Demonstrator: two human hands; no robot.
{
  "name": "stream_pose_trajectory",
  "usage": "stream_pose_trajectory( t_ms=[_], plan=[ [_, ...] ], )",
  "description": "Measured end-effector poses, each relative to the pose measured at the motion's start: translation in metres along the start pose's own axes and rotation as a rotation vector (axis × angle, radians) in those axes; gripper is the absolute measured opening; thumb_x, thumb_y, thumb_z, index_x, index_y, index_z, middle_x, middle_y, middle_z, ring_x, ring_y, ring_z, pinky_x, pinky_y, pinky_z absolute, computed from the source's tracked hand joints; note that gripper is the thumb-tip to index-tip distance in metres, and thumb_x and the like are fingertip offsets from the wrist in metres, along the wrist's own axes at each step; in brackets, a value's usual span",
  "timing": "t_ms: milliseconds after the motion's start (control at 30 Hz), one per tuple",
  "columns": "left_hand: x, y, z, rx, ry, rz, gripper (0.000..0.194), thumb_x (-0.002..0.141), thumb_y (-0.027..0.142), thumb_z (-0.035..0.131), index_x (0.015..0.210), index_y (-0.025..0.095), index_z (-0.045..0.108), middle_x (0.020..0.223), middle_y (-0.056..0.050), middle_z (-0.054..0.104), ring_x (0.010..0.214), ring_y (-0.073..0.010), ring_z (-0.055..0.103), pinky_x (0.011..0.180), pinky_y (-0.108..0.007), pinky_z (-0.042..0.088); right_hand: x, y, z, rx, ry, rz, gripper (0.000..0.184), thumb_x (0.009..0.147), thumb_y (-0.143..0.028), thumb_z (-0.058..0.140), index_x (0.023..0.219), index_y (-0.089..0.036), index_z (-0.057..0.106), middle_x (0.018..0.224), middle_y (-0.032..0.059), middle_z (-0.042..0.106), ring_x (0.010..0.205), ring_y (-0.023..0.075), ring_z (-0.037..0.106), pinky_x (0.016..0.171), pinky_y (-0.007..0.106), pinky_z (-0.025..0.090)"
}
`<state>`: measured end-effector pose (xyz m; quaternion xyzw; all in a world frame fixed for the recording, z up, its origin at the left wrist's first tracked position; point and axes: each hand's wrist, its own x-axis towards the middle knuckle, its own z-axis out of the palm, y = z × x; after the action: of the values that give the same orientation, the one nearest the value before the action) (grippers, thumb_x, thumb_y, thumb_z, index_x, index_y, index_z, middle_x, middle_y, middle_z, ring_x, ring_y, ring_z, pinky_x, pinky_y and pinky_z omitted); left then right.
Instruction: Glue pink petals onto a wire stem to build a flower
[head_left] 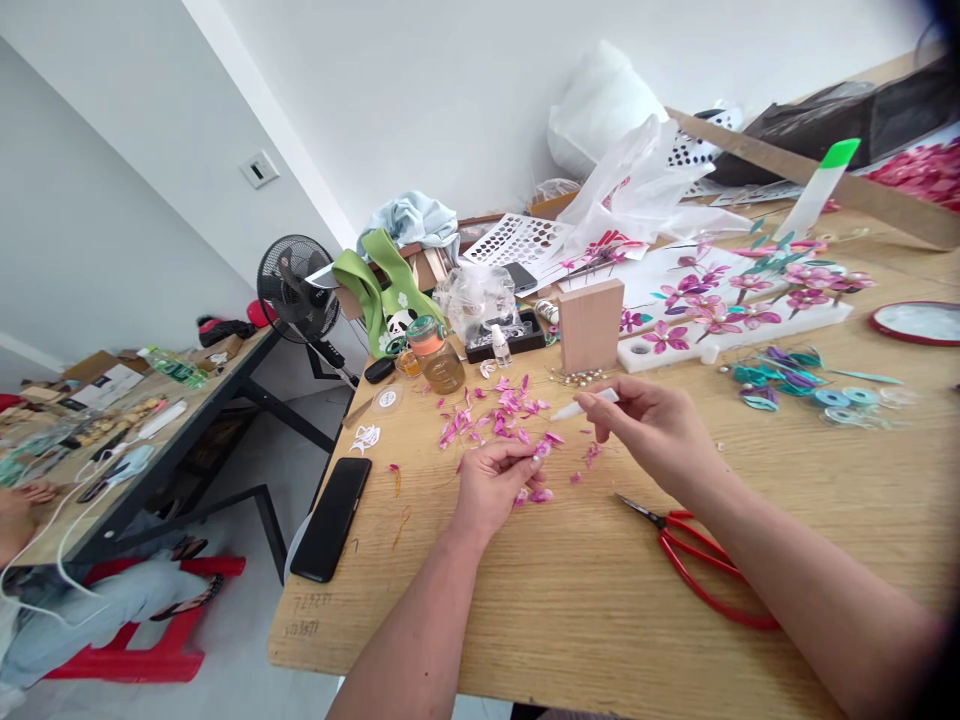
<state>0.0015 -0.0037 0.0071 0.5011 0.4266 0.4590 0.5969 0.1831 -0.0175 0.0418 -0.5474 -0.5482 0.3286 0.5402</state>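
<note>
My left hand [491, 488] is closed in a pinch on a small pink flower [541, 450] just above the table. Between the thumb and fingers of my right hand [651, 425] is a slim white glue tube [581, 405], its thin tip pointing left, a little above and apart from the flower. Loose pink petals [506, 410] lie scattered behind my left hand. Below my right hand, scissors with red handles [686, 545] rest on the table, partly behind my right forearm.
A black phone [331, 520] lies near the left edge. Behind the petals stand a glass jar [439, 362] and a wooden block [591, 325]. Finished pink flowers [716, 312] stand in a white foam strip [735, 335]. Thread spools [840, 408] lie right. Another person's hand [34, 492] rests at the left table.
</note>
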Motion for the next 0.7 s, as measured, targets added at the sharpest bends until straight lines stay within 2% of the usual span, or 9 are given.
stream_pose_trajectory(
  t_ms=[100,200,300,433,567,700],
  plan=[
    [-0.001,0.0,0.0,-0.009,-0.003,-0.016,0.039,0.049,0.04,0.084,0.07,0.011,0.069,0.061,-0.002,0.065,0.051,-0.0141,0.063,0.044,-0.027,0.056,0.01,0.008,-0.012,0.0,-0.122,0.077,0.029,0.076,-0.046,0.063,0.076,-0.017,0.064,0.055,0.0013,0.06,0.051,0.0148,0.054,0.048,0.025,0.039],
    [0.0,-0.002,-0.001,-0.007,-0.013,-0.025,0.037,0.05,0.038,0.084,0.072,0.011,0.069,0.06,-0.003,0.066,0.052,-0.0142,0.063,0.045,-0.025,0.056,0.021,0.022,-0.026,-0.032,-0.302,0.129,0.028,0.071,-0.043,0.066,0.078,-0.016,0.063,0.061,0.0024,0.063,0.056,0.0157,0.057,0.051,0.026,0.042],
    [0.0,-0.004,-0.002,0.002,-0.017,-0.03,0.036,0.052,0.037,0.083,0.072,0.01,0.069,0.058,-0.003,0.066,0.051,-0.0134,0.063,0.045,-0.024,0.055,0.028,0.036,-0.038,-0.168,-0.415,0.133,0.023,0.067,-0.038,0.066,0.075,-0.016,0.062,0.063,0.002,0.064,0.057,0.0159,0.057,0.052,0.026,0.041],
    [0.001,-0.004,-0.002,-0.007,-0.011,-0.032,0.037,0.051,0.036,0.083,0.073,0.01,0.069,0.055,-0.003,0.066,0.05,-0.014,0.063,0.047,-0.025,0.055,0.032,0.046,-0.052,-0.438,-0.395,0.125,0.011,0.065,-0.026,0.061,0.071,-0.017,0.061,0.059,-0.0006,0.062,0.054,0.0154,0.054,0.049,0.025,0.037],
    [0.001,-0.003,-0.003,0.004,-0.004,-0.029,0.038,0.05,0.036,0.084,0.074,0.009,0.069,0.056,-0.004,0.067,0.05,-0.0145,0.063,0.047,-0.026,0.055,0.034,0.05,-0.063,-0.597,-0.372,0.084,0.003,0.064,-0.019,0.059,0.067,-0.019,0.059,0.057,-0.0011,0.062,0.052,0.0154,0.055,0.046,0.024,0.036],
    [0.001,-0.005,-0.003,0.003,-0.009,-0.038,0.038,0.051,0.036,0.083,0.074,0.009,0.068,0.056,-0.004,0.066,0.05,-0.0146,0.063,0.047,-0.026,0.056,0.035,0.056,-0.073,-0.777,-0.352,0.052,0.007,0.061,-0.013,0.06,0.06,-0.019,0.057,0.056,-0.0008,0.061,0.051,0.0158,0.054,0.046,0.025,0.035]
  ],
)
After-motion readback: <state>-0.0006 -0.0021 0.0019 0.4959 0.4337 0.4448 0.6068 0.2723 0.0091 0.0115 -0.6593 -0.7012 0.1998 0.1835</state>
